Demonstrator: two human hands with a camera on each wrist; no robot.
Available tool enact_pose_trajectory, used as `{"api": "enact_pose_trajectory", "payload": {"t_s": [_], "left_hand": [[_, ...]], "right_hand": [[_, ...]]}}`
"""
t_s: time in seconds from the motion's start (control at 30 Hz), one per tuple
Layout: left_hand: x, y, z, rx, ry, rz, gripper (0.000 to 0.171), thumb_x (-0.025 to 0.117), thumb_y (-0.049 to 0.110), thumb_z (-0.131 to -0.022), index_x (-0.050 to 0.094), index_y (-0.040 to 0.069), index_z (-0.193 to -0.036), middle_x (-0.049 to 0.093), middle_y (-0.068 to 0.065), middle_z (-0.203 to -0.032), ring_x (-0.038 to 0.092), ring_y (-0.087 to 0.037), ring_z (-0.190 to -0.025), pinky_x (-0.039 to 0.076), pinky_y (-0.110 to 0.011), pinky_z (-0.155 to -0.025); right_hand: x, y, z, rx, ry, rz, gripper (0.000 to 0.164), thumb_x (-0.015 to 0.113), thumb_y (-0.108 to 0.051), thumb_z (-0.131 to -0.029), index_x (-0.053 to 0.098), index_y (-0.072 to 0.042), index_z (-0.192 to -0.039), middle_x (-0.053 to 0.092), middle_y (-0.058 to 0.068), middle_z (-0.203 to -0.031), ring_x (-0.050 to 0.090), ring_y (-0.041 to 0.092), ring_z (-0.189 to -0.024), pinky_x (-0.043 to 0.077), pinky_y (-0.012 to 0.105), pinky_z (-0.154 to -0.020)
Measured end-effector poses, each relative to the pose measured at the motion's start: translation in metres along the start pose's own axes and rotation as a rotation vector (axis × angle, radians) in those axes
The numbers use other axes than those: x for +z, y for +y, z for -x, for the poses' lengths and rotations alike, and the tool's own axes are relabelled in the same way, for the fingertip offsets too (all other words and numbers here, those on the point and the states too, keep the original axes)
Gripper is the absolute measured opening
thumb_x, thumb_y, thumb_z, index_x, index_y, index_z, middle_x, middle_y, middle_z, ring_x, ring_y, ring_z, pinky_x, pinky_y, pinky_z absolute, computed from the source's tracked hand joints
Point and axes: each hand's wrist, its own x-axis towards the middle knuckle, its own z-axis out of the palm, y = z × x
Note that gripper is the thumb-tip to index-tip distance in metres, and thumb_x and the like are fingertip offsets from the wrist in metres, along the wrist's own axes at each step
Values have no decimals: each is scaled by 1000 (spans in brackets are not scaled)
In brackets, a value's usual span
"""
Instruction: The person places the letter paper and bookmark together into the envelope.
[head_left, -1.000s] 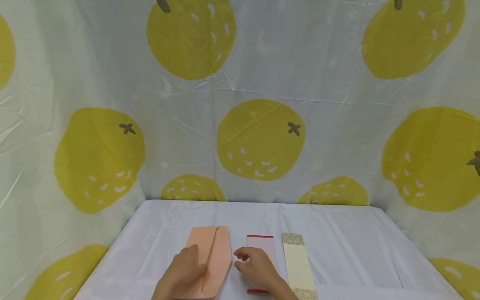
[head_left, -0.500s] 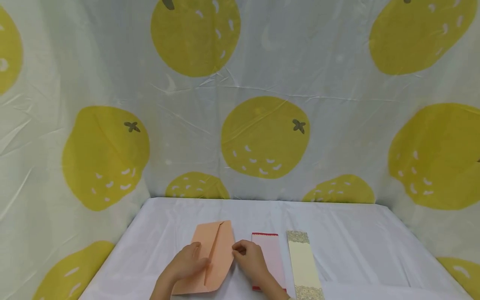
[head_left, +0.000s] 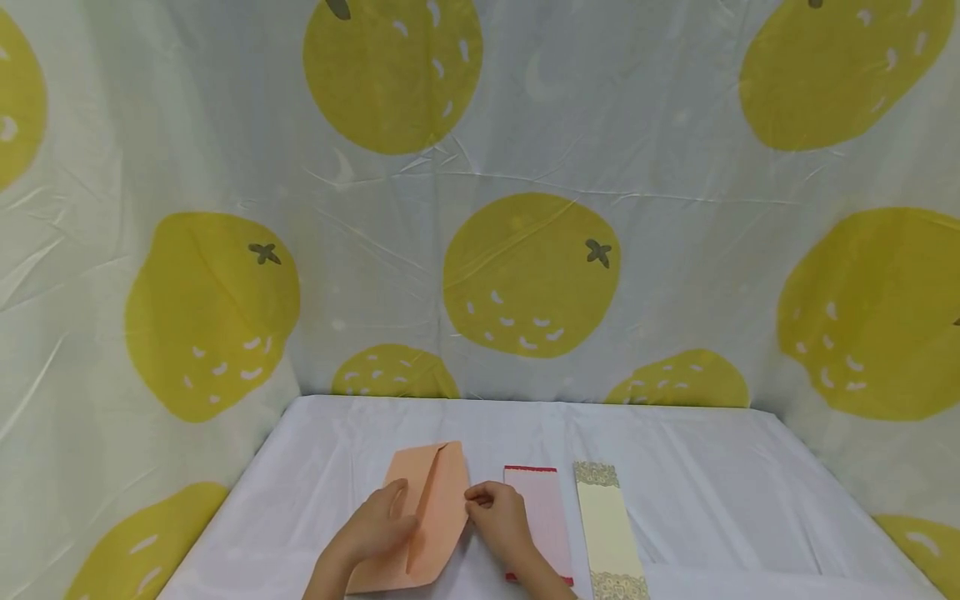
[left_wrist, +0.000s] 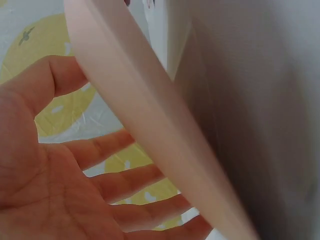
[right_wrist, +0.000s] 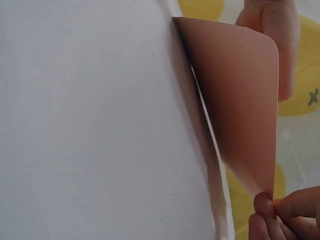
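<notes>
A peach-coloured paper envelope (head_left: pixel 444 533) lies on the white-covered table, its long flap to the right partly lifted. My left hand (head_left: pixel 372 523) rests over its left part; in the left wrist view the thumb and nearly straight fingers of that hand (left_wrist: pixel 45 170) touch the peach paper (left_wrist: pixel 145 115). At the flap's outer edge, my right hand (head_left: pixel 498 521) pinches the paper between thumb and curled fingers. The right wrist view shows the raised flap (right_wrist: pixel 240 90) with the pinching fingertips (right_wrist: pixel 264 204) at its lower corner.
Right of the envelope lies a pink paper strip (head_left: pixel 546 508) with red ends, partly under my right forearm. Beyond it is a cream strip (head_left: pixel 609 517) with lace-patterned ends. A fabric backdrop printed with yellow fruit (head_left: pixel 532 275) encloses the table.
My right hand has moved to the envelope's right edge and now pinches the flap, which is raised a little. The left hand stays on the envelope. The head view has shifted slightly.
</notes>
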Motion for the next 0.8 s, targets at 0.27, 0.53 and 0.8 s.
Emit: {"api": "enact_pose_trajectory", "payload": {"t_s": [0.27, 0.53, 0.8], "left_hand": [[-3, 2, 2, 151, -21, 61, 52, 58, 8, -90, 50, 5, -141, 47, -22, -141, 33, -49, -134, 28, -67, -102], [-2, 2, 3, 93, -93, 85, 43, 50, 14, -98, 52, 11, -141, 43, -23, -145, 13, -56, -139, 16, -73, -103], [-3, -1, 2, 144, -93, 61, 44, 54, 15, -97, 52, 12, -141, 47, -15, -144, 31, -48, -135, 27, -70, -101]], "right_hand": [[-1, -3, 3, 15, 15, -63, 8, 67, 8, -77, 71, 6, -84, 65, 4, -72, 59, 7, -62, 51, 20, -55], [-1, -4, 3, 34, 22, -73, 8, 67, 8, -76, 70, 6, -83, 65, 4, -71, 59, 10, -61, 51, 20, -54], [-1, -3, 3, 44, 30, -67, 7, 67, 7, -77, 71, 5, -83, 64, 3, -70, 59, 9, -60, 51, 21, -54]]}}
